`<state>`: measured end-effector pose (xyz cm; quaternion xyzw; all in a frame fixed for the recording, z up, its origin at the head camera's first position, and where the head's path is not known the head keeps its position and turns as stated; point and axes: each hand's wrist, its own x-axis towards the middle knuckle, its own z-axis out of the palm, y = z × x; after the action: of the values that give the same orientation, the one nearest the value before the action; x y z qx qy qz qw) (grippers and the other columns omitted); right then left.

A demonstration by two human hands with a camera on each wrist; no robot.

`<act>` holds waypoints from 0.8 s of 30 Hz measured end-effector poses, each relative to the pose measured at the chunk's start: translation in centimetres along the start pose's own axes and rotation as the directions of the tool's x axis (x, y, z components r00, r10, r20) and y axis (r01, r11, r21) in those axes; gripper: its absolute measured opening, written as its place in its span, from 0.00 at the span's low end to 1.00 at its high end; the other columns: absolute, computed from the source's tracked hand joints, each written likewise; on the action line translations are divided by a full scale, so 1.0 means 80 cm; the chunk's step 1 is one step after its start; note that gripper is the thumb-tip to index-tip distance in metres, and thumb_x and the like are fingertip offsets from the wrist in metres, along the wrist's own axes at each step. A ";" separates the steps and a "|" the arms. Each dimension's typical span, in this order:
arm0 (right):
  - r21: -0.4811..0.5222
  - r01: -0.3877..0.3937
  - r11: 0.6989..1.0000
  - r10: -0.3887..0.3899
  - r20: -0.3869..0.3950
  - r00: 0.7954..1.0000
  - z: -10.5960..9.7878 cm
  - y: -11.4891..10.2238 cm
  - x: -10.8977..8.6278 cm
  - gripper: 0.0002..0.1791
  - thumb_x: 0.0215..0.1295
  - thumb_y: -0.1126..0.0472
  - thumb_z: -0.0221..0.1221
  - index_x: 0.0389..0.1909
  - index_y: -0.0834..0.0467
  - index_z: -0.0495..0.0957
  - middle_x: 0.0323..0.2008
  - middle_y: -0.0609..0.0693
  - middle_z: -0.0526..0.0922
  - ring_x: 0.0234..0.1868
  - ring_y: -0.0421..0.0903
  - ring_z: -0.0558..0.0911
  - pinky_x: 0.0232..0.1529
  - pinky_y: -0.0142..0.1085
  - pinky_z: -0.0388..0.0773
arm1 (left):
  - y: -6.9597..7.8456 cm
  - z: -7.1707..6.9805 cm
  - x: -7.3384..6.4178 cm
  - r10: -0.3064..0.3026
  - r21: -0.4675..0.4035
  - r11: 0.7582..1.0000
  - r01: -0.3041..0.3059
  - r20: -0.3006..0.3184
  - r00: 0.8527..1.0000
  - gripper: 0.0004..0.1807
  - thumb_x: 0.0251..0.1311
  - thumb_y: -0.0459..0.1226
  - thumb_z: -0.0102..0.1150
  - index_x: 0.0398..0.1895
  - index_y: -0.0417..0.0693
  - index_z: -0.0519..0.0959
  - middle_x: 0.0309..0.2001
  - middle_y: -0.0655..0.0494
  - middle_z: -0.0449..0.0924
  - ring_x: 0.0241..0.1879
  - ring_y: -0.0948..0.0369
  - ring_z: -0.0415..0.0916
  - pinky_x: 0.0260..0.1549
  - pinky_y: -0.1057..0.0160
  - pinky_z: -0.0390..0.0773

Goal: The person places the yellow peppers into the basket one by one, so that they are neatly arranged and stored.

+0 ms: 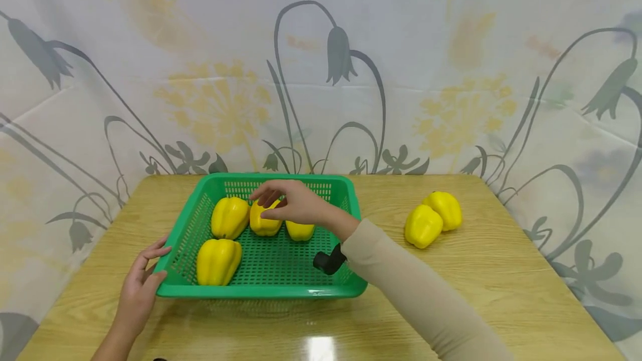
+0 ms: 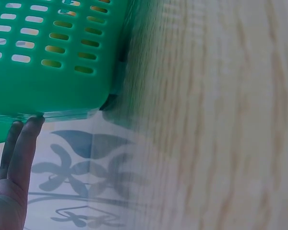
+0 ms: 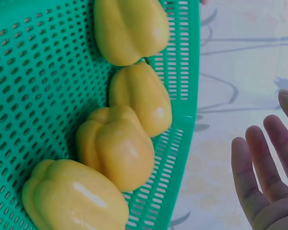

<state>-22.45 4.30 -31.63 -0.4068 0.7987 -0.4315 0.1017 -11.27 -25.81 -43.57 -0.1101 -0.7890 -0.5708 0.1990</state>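
Observation:
A green plastic basket (image 1: 261, 291) with slotted walls stands on the table, with several yellow bell peppers (image 1: 229, 217) inside along its left and far sides. My left hand (image 1: 137, 288) touches the basket's near left corner; in the left wrist view its straight fingers (image 2: 26, 148) meet the edge. Above the far peppers, my right hand (image 1: 296, 202) hovers with loosely bent fingers and nothing in it. It partly covers two peppers in the head view. The right wrist view shows the hand apart from the basket wall, beside a row of peppers (image 3: 116, 148).
Two more yellow bell peppers (image 1: 423, 226) lie touching each other on the wooden table (image 1: 501, 288), right of the basket. A flower-patterned cloth (image 1: 401, 71) hangs behind the table. A black device (image 1: 328, 262) sits at the right wrist, over the basket's right part.

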 end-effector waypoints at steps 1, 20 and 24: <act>-0.006 0.007 1.000 -0.007 -0.006 1.000 -0.002 0.000 -0.002 0.17 0.60 0.66 0.61 0.52 0.58 0.75 0.45 0.57 0.79 0.44 0.42 0.77 0.43 0.32 0.75 | -0.001 0.000 0.000 0.002 0.000 1.000 -0.002 -0.001 1.000 0.18 0.61 0.19 0.36 0.53 0.31 0.67 0.62 0.65 0.61 0.61 0.69 0.54 0.49 0.78 0.58; -0.055 0.058 0.997 -0.064 -0.116 0.991 -0.034 0.004 -0.051 0.15 0.58 0.66 0.63 0.47 0.59 0.78 0.41 0.49 0.80 0.42 0.42 0.78 0.42 0.33 0.75 | -0.001 0.004 0.000 0.016 -0.056 0.998 -0.017 -0.005 1.000 0.16 0.64 0.20 0.36 0.53 0.31 0.67 0.61 0.62 0.62 0.61 0.68 0.54 0.50 0.78 0.56; -0.057 0.067 0.996 -0.074 -0.131 0.989 -0.039 0.006 -0.061 0.15 0.58 0.68 0.62 0.47 0.61 0.78 0.41 0.50 0.81 0.43 0.45 0.78 0.41 0.34 0.76 | 0.000 0.004 0.000 0.015 -0.058 0.998 -0.016 -0.009 1.000 0.16 0.64 0.20 0.36 0.53 0.31 0.67 0.61 0.63 0.62 0.61 0.68 0.53 0.51 0.78 0.55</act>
<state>-21.13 9.95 -31.04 -0.4079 0.7999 -0.4397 0.0223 -11.34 -25.52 -43.67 -0.1193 -0.7704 -0.5922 0.2036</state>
